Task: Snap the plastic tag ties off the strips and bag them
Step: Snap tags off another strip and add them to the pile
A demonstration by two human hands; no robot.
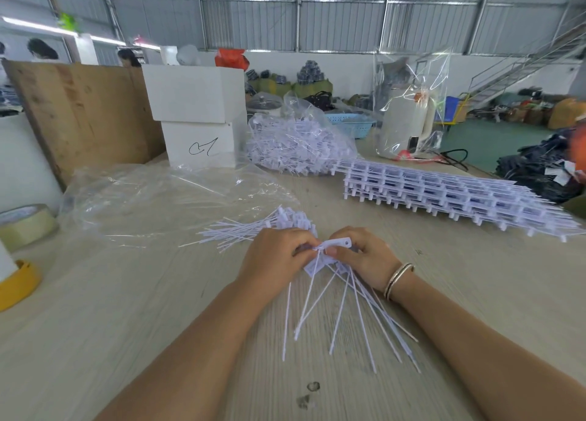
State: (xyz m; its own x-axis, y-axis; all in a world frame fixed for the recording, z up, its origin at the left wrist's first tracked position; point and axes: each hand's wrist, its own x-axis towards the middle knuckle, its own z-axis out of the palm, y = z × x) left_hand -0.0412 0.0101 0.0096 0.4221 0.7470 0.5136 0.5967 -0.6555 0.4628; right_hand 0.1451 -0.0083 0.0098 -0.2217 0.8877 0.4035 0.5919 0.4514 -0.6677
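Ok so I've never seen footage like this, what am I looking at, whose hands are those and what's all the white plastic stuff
One camera, worn on a person's head, looks down at their own bare hands on a table. The left hand and right hand together grip a strip of white tag ties, tails fanning toward the camera. Behind the hands lies a pile of loose ties. Farther back: a stack of unbroken strips, a filled bag, an empty bag and white boxes.

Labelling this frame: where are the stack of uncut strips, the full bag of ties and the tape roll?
stack of uncut strips (444,189), head view, top layer.
full bag of ties (295,141), head view, bulging middle.
tape roll (27,227), head view, outer side.
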